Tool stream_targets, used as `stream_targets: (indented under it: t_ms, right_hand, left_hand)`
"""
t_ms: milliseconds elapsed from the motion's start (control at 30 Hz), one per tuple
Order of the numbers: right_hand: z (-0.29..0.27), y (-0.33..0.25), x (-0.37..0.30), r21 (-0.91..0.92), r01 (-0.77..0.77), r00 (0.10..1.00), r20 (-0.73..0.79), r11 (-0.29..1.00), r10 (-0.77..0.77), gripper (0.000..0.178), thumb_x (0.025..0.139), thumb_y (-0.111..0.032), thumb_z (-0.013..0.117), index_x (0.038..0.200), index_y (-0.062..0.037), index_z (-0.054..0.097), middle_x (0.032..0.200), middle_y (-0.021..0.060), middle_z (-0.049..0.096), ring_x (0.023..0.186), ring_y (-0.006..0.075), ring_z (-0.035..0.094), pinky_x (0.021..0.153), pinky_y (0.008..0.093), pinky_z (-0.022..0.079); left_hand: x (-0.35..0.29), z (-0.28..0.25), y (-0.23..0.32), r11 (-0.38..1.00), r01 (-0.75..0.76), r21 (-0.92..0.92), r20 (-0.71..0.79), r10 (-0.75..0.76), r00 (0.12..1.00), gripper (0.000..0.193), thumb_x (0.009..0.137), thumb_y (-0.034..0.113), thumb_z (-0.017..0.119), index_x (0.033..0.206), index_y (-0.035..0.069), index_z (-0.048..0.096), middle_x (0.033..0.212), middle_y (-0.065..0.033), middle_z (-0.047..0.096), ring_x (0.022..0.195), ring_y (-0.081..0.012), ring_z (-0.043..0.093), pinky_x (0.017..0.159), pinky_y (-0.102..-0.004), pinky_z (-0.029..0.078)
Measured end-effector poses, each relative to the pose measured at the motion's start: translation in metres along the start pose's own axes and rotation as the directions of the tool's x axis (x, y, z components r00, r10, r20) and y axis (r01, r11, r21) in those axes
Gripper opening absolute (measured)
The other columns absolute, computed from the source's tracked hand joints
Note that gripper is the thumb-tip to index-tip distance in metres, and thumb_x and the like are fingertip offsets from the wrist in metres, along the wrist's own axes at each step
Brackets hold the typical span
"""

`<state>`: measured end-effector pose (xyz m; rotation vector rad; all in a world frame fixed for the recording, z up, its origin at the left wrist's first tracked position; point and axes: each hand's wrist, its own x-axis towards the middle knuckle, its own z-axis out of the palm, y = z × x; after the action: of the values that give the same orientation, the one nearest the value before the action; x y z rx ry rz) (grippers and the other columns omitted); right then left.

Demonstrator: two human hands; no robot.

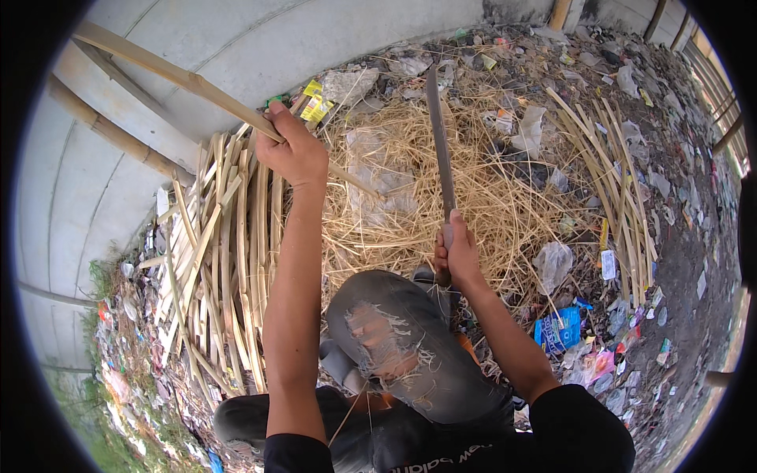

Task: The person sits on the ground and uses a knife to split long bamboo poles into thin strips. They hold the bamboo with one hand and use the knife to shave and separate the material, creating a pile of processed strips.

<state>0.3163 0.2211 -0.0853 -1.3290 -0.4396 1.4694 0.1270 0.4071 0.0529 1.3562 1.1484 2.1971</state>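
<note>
My left hand (293, 148) is closed around a long split bamboo strip (177, 75). One end of the strip reaches up to the far left, and the other slants down to the shavings in front of me. In my right hand (459, 251) is the handle of a machete (439, 138), its long dark blade pointing away from me, apart from the strip. Pale bamboo shavings (363, 244) cover the ground between and beyond my hands. My bent knee (394, 339), in torn dark trousers, is below them.
A heap of split bamboo strips (225, 268) lies at the left; thinner strips (619, 189) lie at the right. A concrete wall (236, 47) with a leaning bamboo pole (118, 130) stands at the far left. Litter, including a blue packet (558, 329) and a clear plastic bag (553, 266), covers the ground.
</note>
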Motion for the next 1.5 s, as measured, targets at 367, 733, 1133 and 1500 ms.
stream_targets:
  t_ms: [367, 733, 1133, 1500]
  right_hand:
    - [-0.036, 0.112, 0.035, -0.567, 0.286, 0.956, 0.219, 0.773, -0.194, 0.058, 0.108, -0.047, 0.041, 0.069, -0.0049, 0.051, 0.055, 0.0034, 0.050, 0.049, 0.0143, 0.049, 0.049, 0.0319, 0.041]
    - [-0.026, 0.095, 0.013, -0.312, 0.659, 0.752, 0.274, 0.684, -0.600, 0.055, 0.110, -0.039, 0.037, 0.069, -0.0058, 0.049, 0.054, 0.0010, 0.045, 0.049, 0.0110, 0.045, 0.047, 0.0299, 0.035]
    - [-0.027, 0.111, 0.020, -0.374, 0.443, 0.896, 0.186, 0.815, -0.403, 0.049, 0.108, -0.040, 0.044, 0.076, -0.0042, 0.054, 0.055, 0.0020, 0.050, 0.050, 0.0108, 0.048, 0.049, 0.0300, 0.038]
    - [0.023, 0.034, -0.022, 0.052, 0.652, 0.732, 0.216, 0.756, -0.646, 0.050, 0.109, -0.041, 0.043, 0.073, -0.0063, 0.049, 0.055, 0.0004, 0.044, 0.049, 0.0092, 0.040, 0.048, 0.0296, 0.033]
  left_hand:
    - [0.004, 0.017, -0.001, 0.998, -0.051, 0.021, -0.007, 0.051, 0.999, 0.045, 0.105, 0.028, 0.056, 0.069, 0.003, 0.052, 0.058, 0.0009, 0.045, 0.057, -0.0101, 0.040, 0.052, -0.0317, 0.030]
    - [0.002, 0.015, -0.006, 0.996, -0.050, 0.068, -0.009, 0.050, 0.999, 0.043, 0.104, 0.028, 0.058, 0.071, 0.000, 0.054, 0.059, -0.0009, 0.046, 0.058, -0.0115, 0.039, 0.053, -0.0330, 0.030]
    - [-0.002, 0.022, -0.010, 0.998, -0.062, 0.028, 0.033, 0.061, 0.998, 0.043, 0.103, 0.026, 0.058, 0.069, 0.002, 0.049, 0.059, -0.0011, 0.043, 0.058, -0.0118, 0.040, 0.053, -0.0322, 0.031]
    - [0.004, 0.005, -0.011, 0.998, -0.018, 0.065, 0.005, 0.018, 1.000, 0.042, 0.104, 0.026, 0.057, 0.069, 0.002, 0.051, 0.059, -0.0012, 0.046, 0.058, -0.0116, 0.041, 0.052, -0.0326, 0.030]
